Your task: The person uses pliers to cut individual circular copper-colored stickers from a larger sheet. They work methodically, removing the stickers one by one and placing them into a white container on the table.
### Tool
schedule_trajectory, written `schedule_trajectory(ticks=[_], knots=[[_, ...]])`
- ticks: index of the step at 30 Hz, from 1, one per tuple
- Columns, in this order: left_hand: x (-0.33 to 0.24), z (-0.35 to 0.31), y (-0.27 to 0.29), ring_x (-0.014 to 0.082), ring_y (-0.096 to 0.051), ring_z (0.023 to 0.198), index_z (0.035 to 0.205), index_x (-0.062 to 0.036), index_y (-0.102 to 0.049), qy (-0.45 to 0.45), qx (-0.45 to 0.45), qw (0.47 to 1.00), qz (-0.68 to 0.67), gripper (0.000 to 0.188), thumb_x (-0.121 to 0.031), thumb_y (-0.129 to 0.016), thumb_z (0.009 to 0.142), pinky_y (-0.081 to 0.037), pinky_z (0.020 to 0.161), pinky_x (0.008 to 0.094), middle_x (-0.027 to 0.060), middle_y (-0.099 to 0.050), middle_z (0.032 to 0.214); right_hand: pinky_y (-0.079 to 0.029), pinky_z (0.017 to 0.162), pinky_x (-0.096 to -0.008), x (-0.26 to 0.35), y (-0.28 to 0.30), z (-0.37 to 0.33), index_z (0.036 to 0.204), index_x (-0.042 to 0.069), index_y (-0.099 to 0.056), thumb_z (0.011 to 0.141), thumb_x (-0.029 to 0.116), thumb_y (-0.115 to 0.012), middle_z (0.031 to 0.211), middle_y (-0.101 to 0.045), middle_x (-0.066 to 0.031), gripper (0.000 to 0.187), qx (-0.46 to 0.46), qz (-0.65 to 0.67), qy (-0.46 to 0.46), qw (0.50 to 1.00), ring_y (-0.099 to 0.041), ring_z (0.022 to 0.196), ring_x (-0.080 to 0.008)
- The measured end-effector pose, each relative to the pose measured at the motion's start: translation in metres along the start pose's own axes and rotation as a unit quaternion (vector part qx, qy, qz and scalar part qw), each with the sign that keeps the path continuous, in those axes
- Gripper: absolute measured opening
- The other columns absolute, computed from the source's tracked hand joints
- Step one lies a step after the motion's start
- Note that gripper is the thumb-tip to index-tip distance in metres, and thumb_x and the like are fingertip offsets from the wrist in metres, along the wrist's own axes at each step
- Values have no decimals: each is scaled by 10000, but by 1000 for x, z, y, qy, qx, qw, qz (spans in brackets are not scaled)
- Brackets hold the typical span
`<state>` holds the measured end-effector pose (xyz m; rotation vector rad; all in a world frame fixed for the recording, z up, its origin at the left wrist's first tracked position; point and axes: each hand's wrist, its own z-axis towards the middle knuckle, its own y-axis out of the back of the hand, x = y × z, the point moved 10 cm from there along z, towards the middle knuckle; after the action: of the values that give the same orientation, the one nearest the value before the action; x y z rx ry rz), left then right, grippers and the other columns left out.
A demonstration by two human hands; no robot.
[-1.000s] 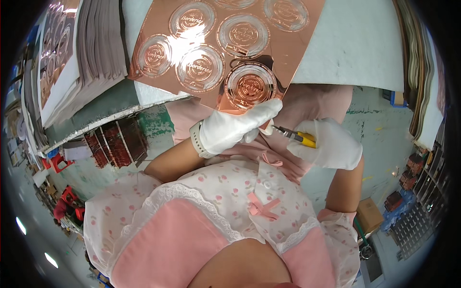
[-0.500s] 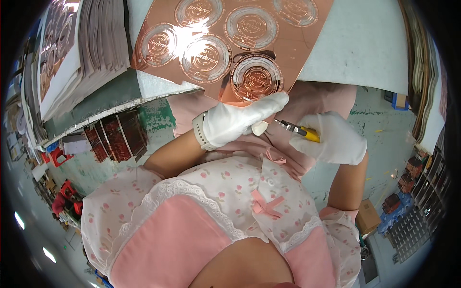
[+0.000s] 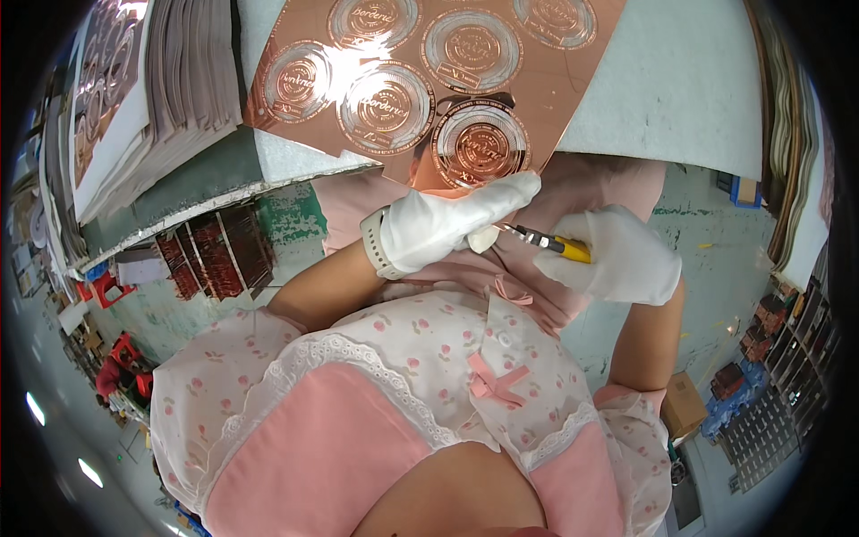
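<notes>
My left hand (image 3: 447,224), in a white glove, grips the near corner of a shiny copper-coloured sheet (image 3: 573,76). Its thumb is below and its fingers lie across the top. Several round embossed designs cover the sheet, and glare washes out part of it. My gloved right hand (image 3: 622,258) is closed round a yellow-and-black hand tool (image 3: 571,249) with a narrow metal tip. That tip points left and sits close to the held corner, by the left thumb. I cannot tell whether it touches the sheet.
Under the sheet is a pale work surface (image 3: 662,98). Stacked sheets (image 3: 192,72) stand at the left, beside a dark green table edge (image 3: 179,192). Another stack (image 3: 787,134) rises at the right. On the floor are a cardboard box (image 3: 684,403) and a blue bin (image 3: 745,191).
My right hand has shifted slightly left, bringing the tool's tip nearer the held corner. The left hand and the sheet have barely moved.
</notes>
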<state>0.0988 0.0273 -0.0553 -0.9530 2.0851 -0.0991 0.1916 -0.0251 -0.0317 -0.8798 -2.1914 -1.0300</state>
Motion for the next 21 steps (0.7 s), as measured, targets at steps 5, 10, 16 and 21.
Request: schedule_trajectory(ticks=[5,10,16,21], knots=[[0,9,-1,37,-417,565,996,-60,-562,-53,14,997,-45,207,-215,-550,860,-338,504,194,-36,-502,720,-399,463,-350,1,-2,-2,659,0,-553,732,255,-628,567,-534,-155,276,-28,-15,4,999,-512,488,-308],[-18,6,3,33,-427,483,814,-82,-530,-126,-35,988,-77,97,-143,-604,823,-328,436,207,-34,-505,615,-424,473,-385,12,-16,-10,699,4,-490,763,261,-601,546,-524,-167,287,-89,-110,-9,990,-544,511,-328],[-10,6,0,27,-451,490,841,-82,-557,-105,-35,990,-84,90,-153,-609,822,-345,443,209,-40,-540,653,-429,458,-404,20,-19,-22,731,16,-468,765,275,-602,552,-530,-163,293,-101,-167,-70,978,-548,504,-332],[-4,6,-12,39,-497,589,960,-53,-572,-94,-10,993,-67,158,-163,-574,845,-400,532,206,-30,-556,739,-436,465,-388,19,-25,-39,740,19,-480,770,254,-581,591,-538,-150,257,-121,-165,-84,975,-554,513,-313]])
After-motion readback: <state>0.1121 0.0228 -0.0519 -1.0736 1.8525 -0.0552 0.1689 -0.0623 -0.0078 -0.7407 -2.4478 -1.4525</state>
